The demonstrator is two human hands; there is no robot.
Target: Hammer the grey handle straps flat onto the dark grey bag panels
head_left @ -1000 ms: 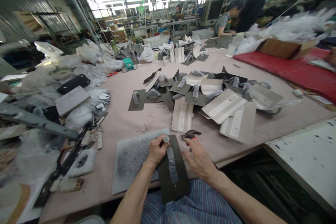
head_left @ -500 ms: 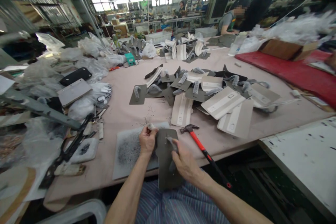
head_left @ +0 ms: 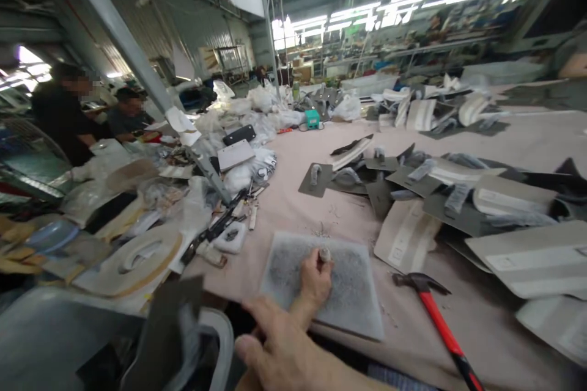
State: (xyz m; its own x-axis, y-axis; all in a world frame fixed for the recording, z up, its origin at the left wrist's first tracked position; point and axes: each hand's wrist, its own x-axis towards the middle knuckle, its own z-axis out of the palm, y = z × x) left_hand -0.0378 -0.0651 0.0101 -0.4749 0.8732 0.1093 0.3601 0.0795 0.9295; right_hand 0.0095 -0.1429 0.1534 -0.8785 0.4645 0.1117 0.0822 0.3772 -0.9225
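My left hand (head_left: 315, 281) is closed over the speckled grey board (head_left: 353, 287), with a small, pale round-ended piece (head_left: 325, 255) between thumb and fingers; its exact kind is unclear. My right hand (head_left: 279, 339) reaches across in front of my left forearm, fingers stretched out and nothing in them. To its left, and apart from it, a dark grey panel (head_left: 158, 324) with a plastic-wrapped handle tilts, blurred, at the pale tub (head_left: 224, 342). A claw hammer (head_left: 438, 317) with a red and black handle lies right of the board.
Many grey and beige panels (head_left: 413, 232) with wrapped handles are heaped on the cloth-covered table (head_left: 293, 195). Plastic bags, a tape roll (head_left: 137, 256) and a metal post (head_left: 123, 36) stand on the left. Two people (head_left: 64, 110) are beyond at far left.
The view has swung left. My right hand has carried the grey panel from my lap to the left tub and let go of it. My left hand still pinches the small piece.
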